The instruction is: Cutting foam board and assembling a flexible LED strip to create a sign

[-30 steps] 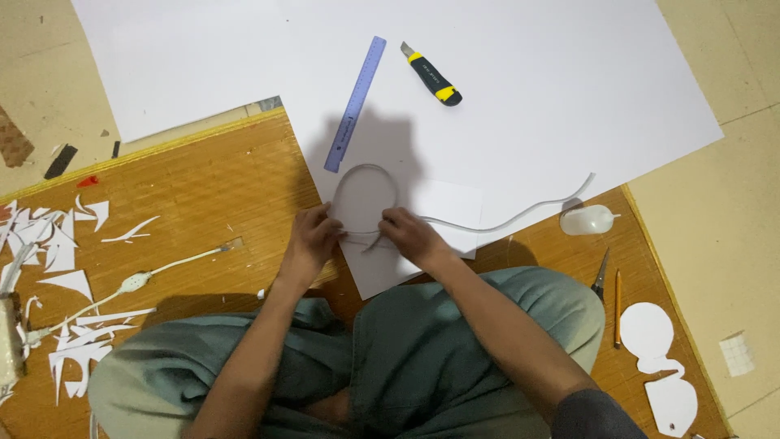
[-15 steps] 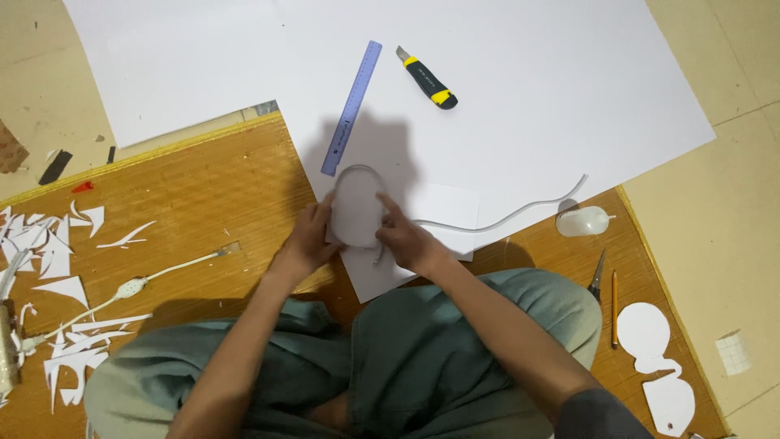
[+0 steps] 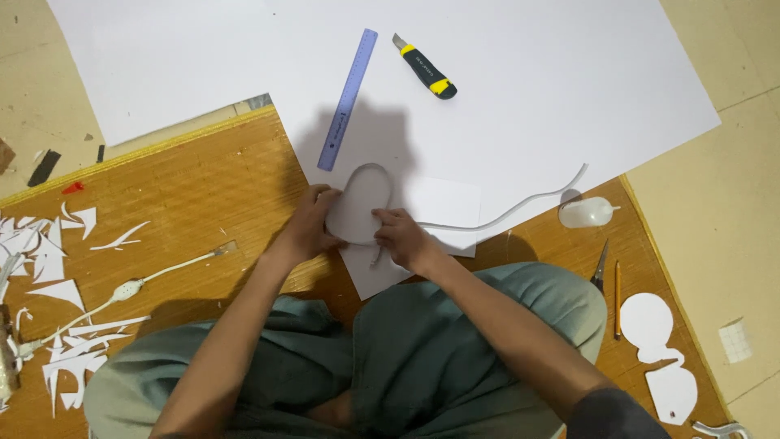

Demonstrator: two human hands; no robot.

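- Since a moment ago both hands have barely shifted; the oval piece has turned slightly upright under them.
- Left hand (image 3: 311, 230) grips the oval foam cutout (image 3: 357, 211) on its left edge, fingers curled narrow.
- Right hand (image 3: 404, 238) pinches the thin white strip (image 3: 520, 208) against the oval's lower right rim; both hands are equally near.
- Oval's long axis runs away from the person; the strip trails right.
- Beyond lie a smooth white sheet (image 3: 528, 97), a purple ruler (image 3: 348, 99), a utility knife (image 3: 425, 67) and the wooden board (image 3: 187, 203).
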